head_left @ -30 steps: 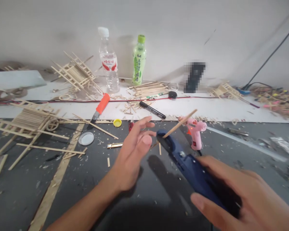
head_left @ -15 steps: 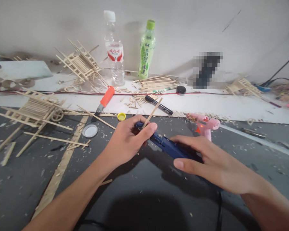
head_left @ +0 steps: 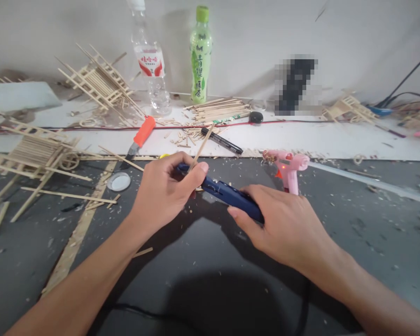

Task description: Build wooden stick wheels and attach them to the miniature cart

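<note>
A thin wooden stick (head_left: 203, 144) is pinched between the thumb and fingers of my left hand (head_left: 168, 186), its free end tilted up and away. The far end of a long dark blue tool (head_left: 227, 195) lies at those same fingers, partly hidden by them. My right hand (head_left: 283, 224) is closed round the body of the blue tool, the thumb along its near side. Beyond my right hand stands a pink glue gun (head_left: 289, 167) with a small orange light lit.
Stick-built carts (head_left: 38, 151) stand at the left. An orange cutter (head_left: 144, 131), a black marker (head_left: 224, 141), a stick pile (head_left: 219, 111), a clear bottle (head_left: 152, 70) and a green bottle (head_left: 200, 60) lie or stand behind my hands. A white lid (head_left: 119, 181) lies left.
The whole view has shifted, so the things appear further left and higher. My right hand has moved up along the blue tool, closer to my left hand. The stick is still in my left hand.
</note>
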Motion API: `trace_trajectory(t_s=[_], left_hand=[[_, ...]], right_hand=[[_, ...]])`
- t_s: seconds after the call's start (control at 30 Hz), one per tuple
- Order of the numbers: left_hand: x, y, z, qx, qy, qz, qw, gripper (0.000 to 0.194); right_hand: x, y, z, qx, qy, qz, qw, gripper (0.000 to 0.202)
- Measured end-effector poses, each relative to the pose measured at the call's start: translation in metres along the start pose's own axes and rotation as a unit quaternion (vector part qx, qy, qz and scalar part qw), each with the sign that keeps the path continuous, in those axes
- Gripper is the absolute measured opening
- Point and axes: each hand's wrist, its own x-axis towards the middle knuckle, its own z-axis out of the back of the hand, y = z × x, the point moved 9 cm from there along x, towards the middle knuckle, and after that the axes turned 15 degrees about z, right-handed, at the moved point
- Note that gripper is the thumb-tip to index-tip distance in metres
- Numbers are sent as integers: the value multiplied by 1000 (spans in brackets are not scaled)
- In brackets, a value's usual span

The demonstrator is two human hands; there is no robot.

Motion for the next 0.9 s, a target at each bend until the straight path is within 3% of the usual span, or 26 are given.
trace_trajectory(t_s=[0.07, 0.17, 0.23, 0.3, 0.4, 0.6, 0.9], left_hand=[[-6, -3, 4, -17, 8, -19, 1000, 42], [-13, -8, 5, -104, 73, -40, 991, 62], [-13, -10, 6, -163, 108, -28, 980, 73], [-8, -9, 10, -209, 102, -7, 973, 74], [1, -3, 10, -267, 101, 42, 957, 65], [-8, 6, -22, -311, 238, 152, 908, 41], [-22, 17, -31, -359, 185, 239, 883, 27]], right_hand=[[2, -4, 1, 12, 7, -16, 1000, 28], [4, -6, -2, 94, 37, -22, 995, 27], [3, -3, -4, 142, 53, -21, 988, 29], [1, 0, -4, 164, 59, -20, 984, 27], [1, -2, -5, 165, 59, -26, 984, 27], [8, -12, -9, 98, 65, -28, 993, 28], [7, -10, -20, 75, 98, -37, 992, 19]])
